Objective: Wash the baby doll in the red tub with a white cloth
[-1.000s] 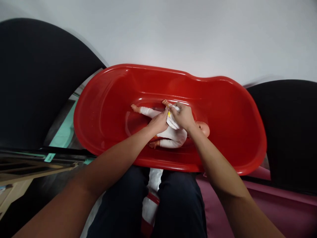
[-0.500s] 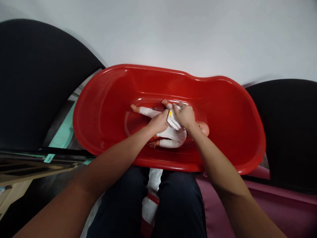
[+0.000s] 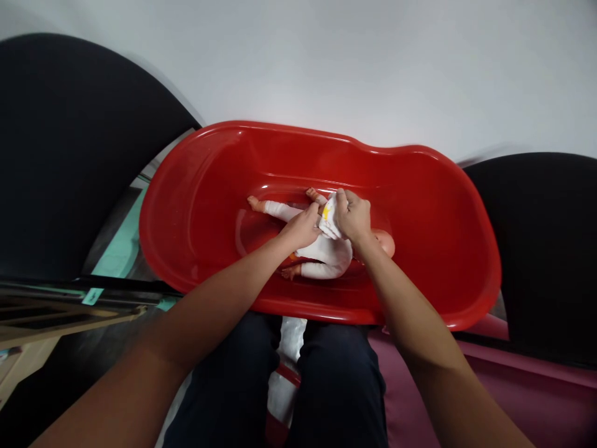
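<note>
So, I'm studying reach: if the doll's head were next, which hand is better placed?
Probably the right hand: it is nearer the doll's head, though it would have to release the white, yellow-printed cloth. The left hand is farther off, at the cloth's opposite edge.

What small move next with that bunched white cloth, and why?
Probably ease the white cloth up slightly with the right hand, which pinches it: the left hand is at its other side, and its folds hide part of the doll lying in the red tub.
</note>
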A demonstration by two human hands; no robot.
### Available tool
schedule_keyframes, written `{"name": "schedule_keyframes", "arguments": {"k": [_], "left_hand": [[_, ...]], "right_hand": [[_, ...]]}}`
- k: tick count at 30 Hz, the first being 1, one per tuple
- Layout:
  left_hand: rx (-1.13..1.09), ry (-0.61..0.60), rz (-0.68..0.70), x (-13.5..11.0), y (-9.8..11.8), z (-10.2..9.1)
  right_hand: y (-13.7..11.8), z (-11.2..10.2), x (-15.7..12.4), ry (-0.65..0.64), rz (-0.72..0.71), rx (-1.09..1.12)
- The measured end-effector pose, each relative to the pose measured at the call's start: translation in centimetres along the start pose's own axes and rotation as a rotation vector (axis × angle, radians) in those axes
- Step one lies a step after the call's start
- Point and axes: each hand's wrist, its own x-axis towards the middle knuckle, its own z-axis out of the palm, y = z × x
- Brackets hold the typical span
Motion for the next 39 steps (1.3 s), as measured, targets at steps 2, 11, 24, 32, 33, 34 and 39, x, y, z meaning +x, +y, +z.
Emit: {"name": "schedule_keyframes", "arguments": {"k": [2,11,24,32,33,34,39], "left_hand": [[-0.032,0.027,-0.032,0.1,-0.1,0.1],[-0.103,0.101,-0.098,0.1,-0.1,0.1],[-0.042,0.003,0.188,1.2,-2.4,1.1],[0.026,-0.054,0.15,0.1,-1.0,-0.2],[0.051,-0.072,0.121,0.1,-0.6,-0.4],[0.076,-0.095,0.094,0.0,-0.3,-0.6],[0.191,-0.181,0.048,-0.4,1.3,-1.5]], "right_hand": [[0.4,-0.1,0.3,0.074,0.056,0.1],[1.1,-2.2,1.9,0.414,0.16,0.621],[0.5,0.4,-0.1,-0.115,-0.348,-0.081],[-0.3,-0.3,0.2,-0.283,0.067,0.243],[-0.3,-0.4,0.3,-0.318,0.129,0.266],[-0.4,-0.6,0.4,-0.352,0.18,0.274],[-1.1,-1.5,0.4,-0.423,0.291,0.237]]}}
